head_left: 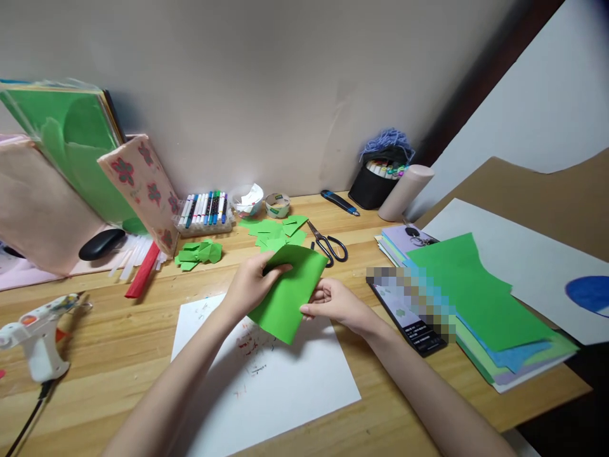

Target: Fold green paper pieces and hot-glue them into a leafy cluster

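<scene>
A piece of green paper is held tilted above a white sheet that carries red and dark marks. My left hand is closed on the paper's upper left side, its thumb lying across the front. At the right edge, my right hand pinches the same paper between thumb and fingers. Just beyond the hands lie cut green paper pieces and a pair of scissors with dark handles. A smaller heap of green scraps sits to the left.
A glue gun with a cord lies at left. Boxed markers, a tape roll and a utility knife line the back. On the right are a phone and stacked coloured paper, near the table's edge.
</scene>
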Demonstrator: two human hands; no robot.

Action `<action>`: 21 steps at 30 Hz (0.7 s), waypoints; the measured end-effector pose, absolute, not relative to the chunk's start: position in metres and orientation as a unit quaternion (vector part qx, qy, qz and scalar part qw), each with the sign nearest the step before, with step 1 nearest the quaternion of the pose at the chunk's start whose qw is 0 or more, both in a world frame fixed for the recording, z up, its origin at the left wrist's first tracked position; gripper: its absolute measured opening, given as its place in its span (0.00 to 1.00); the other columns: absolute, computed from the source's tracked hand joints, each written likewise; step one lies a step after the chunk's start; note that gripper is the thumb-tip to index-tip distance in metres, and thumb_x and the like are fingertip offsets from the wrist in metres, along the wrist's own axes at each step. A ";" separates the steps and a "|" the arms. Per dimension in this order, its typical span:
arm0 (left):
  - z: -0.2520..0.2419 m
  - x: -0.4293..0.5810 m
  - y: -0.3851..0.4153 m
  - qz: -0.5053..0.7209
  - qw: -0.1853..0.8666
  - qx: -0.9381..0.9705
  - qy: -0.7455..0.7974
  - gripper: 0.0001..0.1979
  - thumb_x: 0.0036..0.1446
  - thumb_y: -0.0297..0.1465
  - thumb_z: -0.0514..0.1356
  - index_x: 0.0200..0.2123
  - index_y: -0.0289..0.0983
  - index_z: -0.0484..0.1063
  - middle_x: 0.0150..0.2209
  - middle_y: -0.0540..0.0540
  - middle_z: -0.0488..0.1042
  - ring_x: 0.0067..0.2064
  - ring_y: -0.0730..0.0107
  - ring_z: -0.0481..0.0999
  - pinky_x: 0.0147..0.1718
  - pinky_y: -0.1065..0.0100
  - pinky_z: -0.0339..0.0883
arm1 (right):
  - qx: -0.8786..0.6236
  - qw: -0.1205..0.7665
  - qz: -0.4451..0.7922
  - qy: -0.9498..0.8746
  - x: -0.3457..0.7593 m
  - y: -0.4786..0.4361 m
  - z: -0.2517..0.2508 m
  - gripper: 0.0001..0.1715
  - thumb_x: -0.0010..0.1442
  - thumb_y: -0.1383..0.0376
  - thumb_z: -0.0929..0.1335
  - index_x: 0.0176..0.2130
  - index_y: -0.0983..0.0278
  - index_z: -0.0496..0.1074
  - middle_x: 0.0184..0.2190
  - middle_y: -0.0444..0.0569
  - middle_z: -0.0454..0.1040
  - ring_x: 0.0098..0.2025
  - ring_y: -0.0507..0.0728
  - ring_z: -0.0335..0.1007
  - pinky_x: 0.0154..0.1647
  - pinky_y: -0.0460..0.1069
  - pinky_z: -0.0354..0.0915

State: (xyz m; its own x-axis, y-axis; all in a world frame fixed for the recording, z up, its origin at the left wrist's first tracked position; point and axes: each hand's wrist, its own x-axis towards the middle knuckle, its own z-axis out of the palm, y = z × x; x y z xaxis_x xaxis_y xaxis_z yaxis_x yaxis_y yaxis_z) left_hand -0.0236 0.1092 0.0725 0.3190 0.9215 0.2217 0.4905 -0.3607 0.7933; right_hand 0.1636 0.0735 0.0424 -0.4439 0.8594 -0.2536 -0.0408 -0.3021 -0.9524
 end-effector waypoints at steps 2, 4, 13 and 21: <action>0.071 -0.025 0.111 0.330 0.337 0.753 0.459 0.12 0.52 0.37 0.57 0.33 0.36 0.74 0.31 0.48 0.76 0.32 0.66 0.72 0.33 0.69 0.64 | -0.401 0.274 0.712 -0.506 0.166 0.072 0.043 0.14 0.44 0.61 0.73 0.29 0.70 0.73 0.23 0.49 0.77 0.24 0.51 0.72 0.30 0.46 0.68; 0.070 -0.026 0.113 0.314 0.371 0.752 0.444 0.12 0.51 0.39 0.58 0.32 0.36 0.74 0.31 0.47 0.76 0.33 0.66 0.72 0.33 0.68 0.65 | -0.393 0.245 0.722 -0.514 0.166 0.070 0.043 0.14 0.46 0.59 0.72 0.26 0.70 0.73 0.21 0.49 0.76 0.22 0.51 0.71 0.28 0.46 0.68; 0.074 -0.033 0.119 0.398 0.591 0.534 0.456 0.29 0.45 0.50 0.59 0.41 0.30 0.70 0.34 0.41 0.74 0.32 0.68 0.74 0.34 0.66 0.70 | -0.475 0.529 0.573 -0.407 0.161 0.081 0.033 0.15 0.44 0.57 0.73 0.25 0.68 0.73 0.22 0.49 0.76 0.24 0.51 0.71 0.29 0.46 0.68; 0.046 0.004 0.102 0.349 0.564 0.560 0.496 0.14 0.42 0.38 0.65 0.25 0.31 0.73 0.24 0.43 0.76 0.27 0.68 0.75 0.28 0.69 0.69 | -0.538 0.488 0.504 -0.467 0.153 0.075 0.024 0.15 0.45 0.57 0.71 0.24 0.68 0.73 0.24 0.50 0.76 0.28 0.55 0.71 0.31 0.48 0.66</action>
